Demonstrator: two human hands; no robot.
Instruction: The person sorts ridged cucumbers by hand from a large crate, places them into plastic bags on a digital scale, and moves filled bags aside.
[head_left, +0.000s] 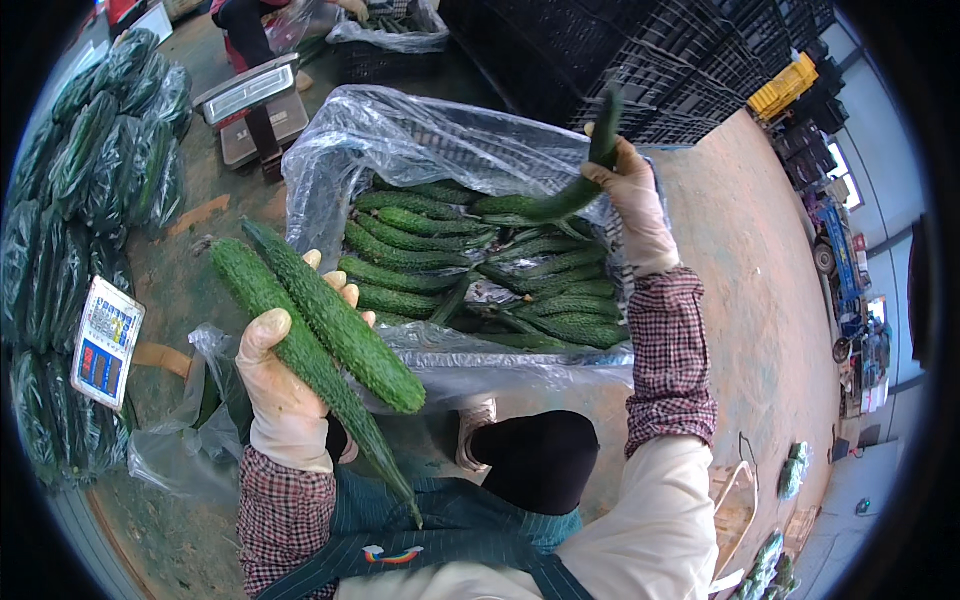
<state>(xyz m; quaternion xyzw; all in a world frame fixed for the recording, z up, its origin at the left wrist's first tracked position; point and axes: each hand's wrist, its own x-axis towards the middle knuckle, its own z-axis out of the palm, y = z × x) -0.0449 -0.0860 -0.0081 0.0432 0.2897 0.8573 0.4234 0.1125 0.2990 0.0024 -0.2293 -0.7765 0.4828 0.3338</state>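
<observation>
Two long bumpy cucumbers (330, 330) lie side by side in my gloved left hand (289, 375), its thumb across one and its fingers behind the other. My right hand (634, 191), also in a thin pale glove, grips a curved dark cucumber (577, 191) over the far right of a crate (626, 255). That cucumber's upper end points up and its lower end hangs just over the pile. Clear plastic film (420, 120) lines the crate and drapes over its edges. Inside, many more cucumbers (420, 247) lie in rough rows, with film showing between some of them.
Bagged cucumbers (90, 187) are stacked along the left, near a digital scale display (109, 341) and a clear plastic bag (187, 442). Another scale (262, 124) stands beyond the crate. Black crates (637, 67) rise at the back right. Another person's leg (251, 34) shows at top left.
</observation>
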